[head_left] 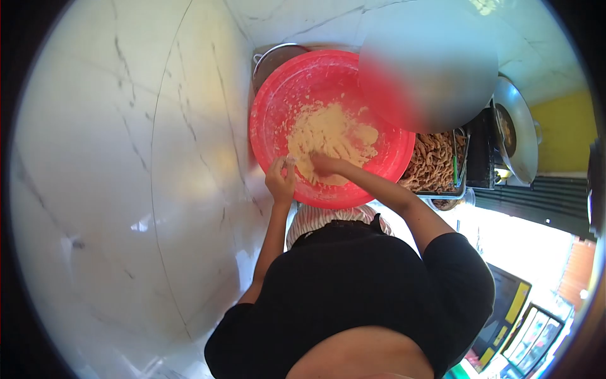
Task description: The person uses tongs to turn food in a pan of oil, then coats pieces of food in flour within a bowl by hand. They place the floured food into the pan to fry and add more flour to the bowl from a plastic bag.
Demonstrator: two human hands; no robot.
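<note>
A large red basin (268, 126) holds a heap of pale, floury mixture (328, 129), with powder smeared over its inner wall. My left hand (280, 179) is at the basin's lower left rim, fingers pointing up and curled together near the edge; whether it grips the rim or anything else cannot be made out. Further right, my right hand (325, 164) reaches down into the mixture at its lower part. Its fingers are blurred and partly hidden in the flour.
Right of the basin is a tray of brown fried-looking strips (430, 164). Beyond it stands a large metal wok (527, 129). A marbled wall (126, 158) borders the left side. A blurred round patch covers the upper right.
</note>
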